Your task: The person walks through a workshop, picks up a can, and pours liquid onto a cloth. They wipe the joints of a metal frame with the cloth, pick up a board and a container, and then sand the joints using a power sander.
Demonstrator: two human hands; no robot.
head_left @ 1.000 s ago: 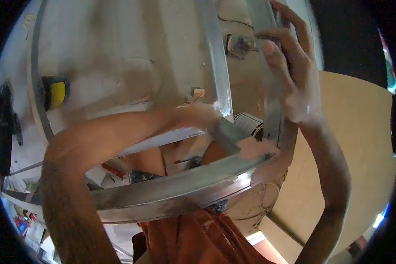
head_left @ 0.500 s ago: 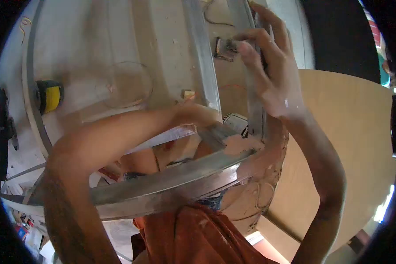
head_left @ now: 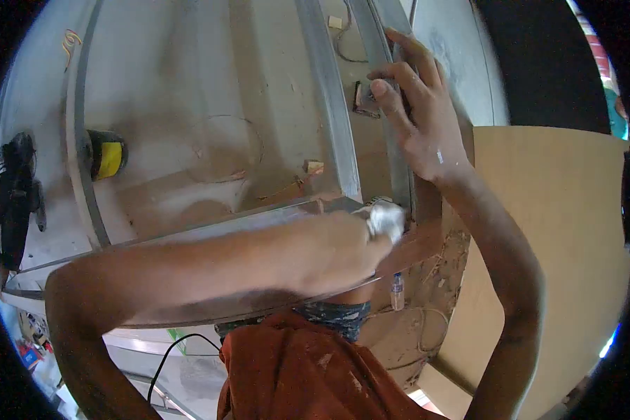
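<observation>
A metal frame of grey bars lies in front of me. My left hand (head_left: 360, 248) reaches across its near corner, closed around a white crumpled wad (head_left: 386, 218) that looks like cloth, though motion blurs it. The near metal bar (head_left: 245, 227) runs partly under my left forearm. My right hand (head_left: 427, 122) is at the right metal bar (head_left: 399, 157), with fingers apart and fingertips reaching over it. Just left of the thumb sits a small dark-edged piece (head_left: 364, 99). A middle metal bar (head_left: 329, 91) stretches away between the hands and the far left.
A black-and-yellow roll (head_left: 108, 155) stands by the left bar, with a dark tool-like object (head_left: 17, 196) beyond. A small wooden block (head_left: 313, 166) is beside the middle bar. A plastic bottle (head_left: 397, 292) is below. A tan board (head_left: 546, 245) fills the right side.
My left hand has moved right and nearer to me along the corner, and the white wad now shows in it. My right hand stays at the right bar. The view has shifted slightly.
</observation>
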